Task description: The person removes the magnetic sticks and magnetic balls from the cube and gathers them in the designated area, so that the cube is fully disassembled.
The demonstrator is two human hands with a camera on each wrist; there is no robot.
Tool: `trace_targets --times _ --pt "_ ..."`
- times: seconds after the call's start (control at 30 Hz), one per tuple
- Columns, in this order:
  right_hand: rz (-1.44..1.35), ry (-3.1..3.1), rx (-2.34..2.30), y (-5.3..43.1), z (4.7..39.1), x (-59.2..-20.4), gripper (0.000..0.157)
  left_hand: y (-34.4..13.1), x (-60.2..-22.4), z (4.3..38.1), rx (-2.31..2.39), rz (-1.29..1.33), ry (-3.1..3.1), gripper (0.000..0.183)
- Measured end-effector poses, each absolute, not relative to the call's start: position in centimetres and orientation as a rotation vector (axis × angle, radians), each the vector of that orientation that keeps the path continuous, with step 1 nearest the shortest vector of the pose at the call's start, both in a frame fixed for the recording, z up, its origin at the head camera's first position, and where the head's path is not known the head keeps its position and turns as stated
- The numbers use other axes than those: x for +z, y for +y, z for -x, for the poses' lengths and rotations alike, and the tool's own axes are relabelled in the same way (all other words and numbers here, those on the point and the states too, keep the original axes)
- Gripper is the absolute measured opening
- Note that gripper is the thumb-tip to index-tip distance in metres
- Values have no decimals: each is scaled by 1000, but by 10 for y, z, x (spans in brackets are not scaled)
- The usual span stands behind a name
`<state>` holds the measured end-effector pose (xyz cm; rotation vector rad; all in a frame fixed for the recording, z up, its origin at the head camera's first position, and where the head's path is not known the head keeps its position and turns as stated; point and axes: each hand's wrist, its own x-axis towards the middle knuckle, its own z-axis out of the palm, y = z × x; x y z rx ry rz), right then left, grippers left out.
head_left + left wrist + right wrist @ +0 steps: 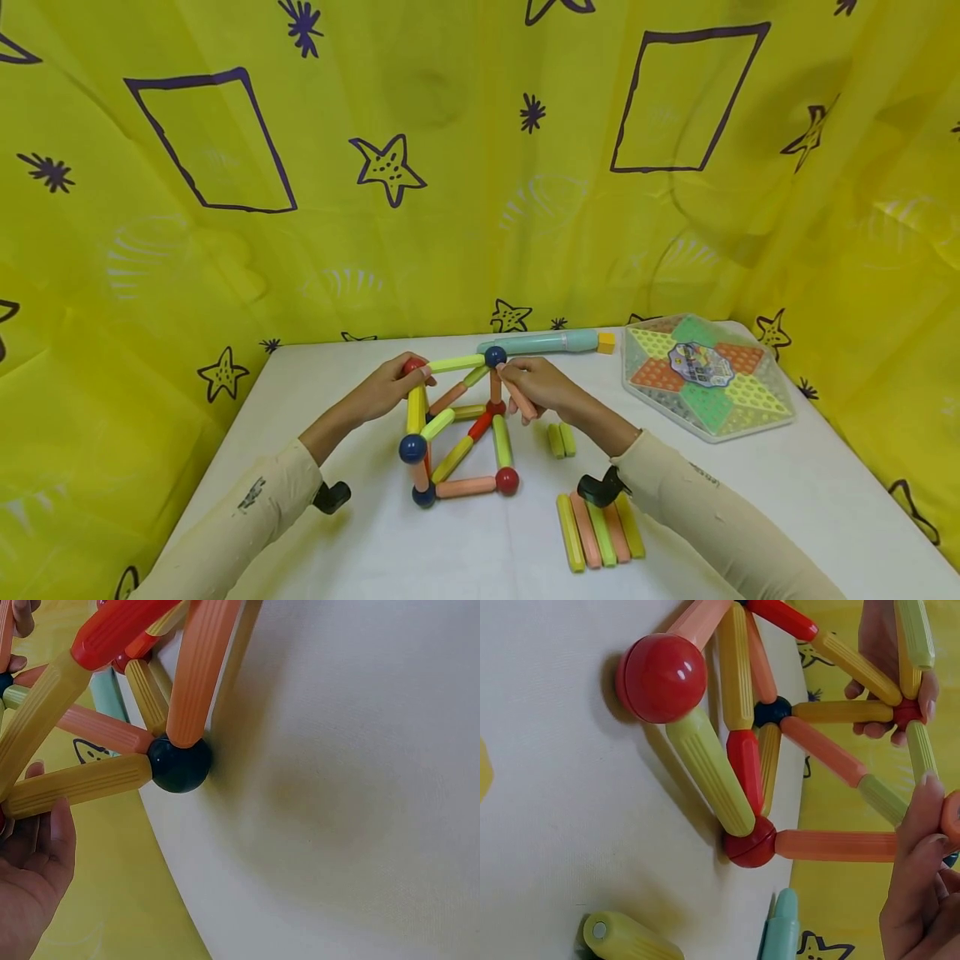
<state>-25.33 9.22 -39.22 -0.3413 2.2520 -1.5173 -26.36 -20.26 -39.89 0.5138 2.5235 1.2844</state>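
Observation:
A box-like frame of magnetic rods and balls stands on the white table (360, 533). My left hand (378, 390) grips it at the red ball (412, 367), its upper left corner; in the left wrist view the fingers wrap the end of a yellow rod (90, 784). My right hand (546, 385) pinches a loose salmon rod (521, 403) beside the blue ball (495, 357) at the upper right corner. A light green rod (456, 363) joins these two top balls. Below stand another blue ball (412, 448) and a red ball (507, 481) at the near corners.
Several spare rods (587, 533) lie in a row at the near right, with two short green rods (555, 442) behind them. Farther back are a teal tube (555, 342), a small yellow block (606, 343) and a hexagonal game board (731, 417). A yellow curtain (450, 250) borders the table.

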Motion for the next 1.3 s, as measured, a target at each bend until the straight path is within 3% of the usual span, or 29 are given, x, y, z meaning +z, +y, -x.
trace_targets --times 0.4,0.77,1.0,1.1,1.3 --pt "365 2195 -1494 99 256 -393 44 -204 -395 262 1281 -546 2517 38" --pt "616 2066 -1336 121 242 -402 45 -201 -393 263 1283 -529 2506 38" --pt "723 2075 -1384 150 230 -416 38 -200 -398 261 1262 -552 2506 39" --pt "712 2043 -1396 163 228 -420 47 -202 -398 261 1260 -546 2518 38" --pt "706 2011 -1352 198 224 -425 81 -201 -396 263 1251 -548 2529 39"
